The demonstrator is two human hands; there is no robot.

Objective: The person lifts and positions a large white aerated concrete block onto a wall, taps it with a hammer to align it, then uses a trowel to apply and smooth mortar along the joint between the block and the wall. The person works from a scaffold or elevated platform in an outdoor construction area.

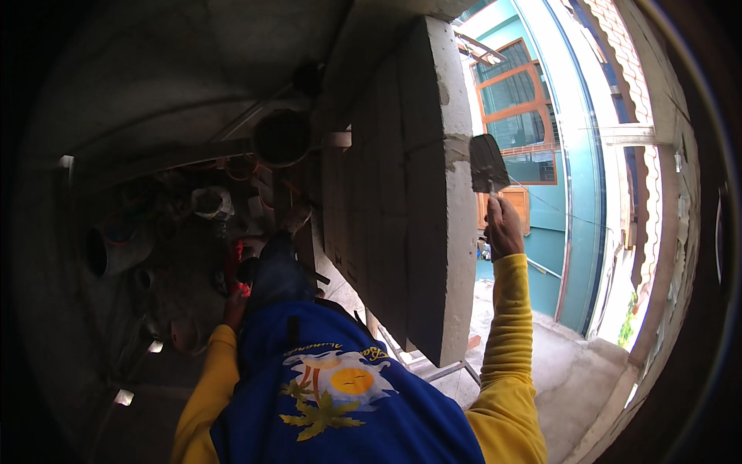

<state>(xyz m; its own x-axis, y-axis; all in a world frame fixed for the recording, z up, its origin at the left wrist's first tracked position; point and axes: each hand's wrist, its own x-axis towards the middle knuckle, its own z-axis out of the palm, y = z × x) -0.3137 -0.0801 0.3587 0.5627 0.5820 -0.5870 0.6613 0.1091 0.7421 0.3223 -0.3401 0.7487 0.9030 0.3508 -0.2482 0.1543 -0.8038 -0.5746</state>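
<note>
My right hand (pixel 504 226) is closed round the handle of a trowel (pixel 488 164). The trowel's dark, broad blade points up beside the pale end face of a block wall (pixel 457 232). A darker patch of wet-looking mortar (pixel 457 148) lies on that face level with the blade. Down in the shade on the left, my left hand (pixel 234 308) is closed at a bright red thing (pixel 241 289). Its shape is lost in the dark, and the fingers are partly hidden.
Below on the left are a bucket (pixel 120 251), a pale crumpled bag (pixel 212 203) and other dim clutter. A dark round container (pixel 281 138) is beside the wall. Metal bars (pixel 447 371) stand under the wall's lower end. Outside stands a turquoise building (pixel 545 255) with orange-framed windows.
</note>
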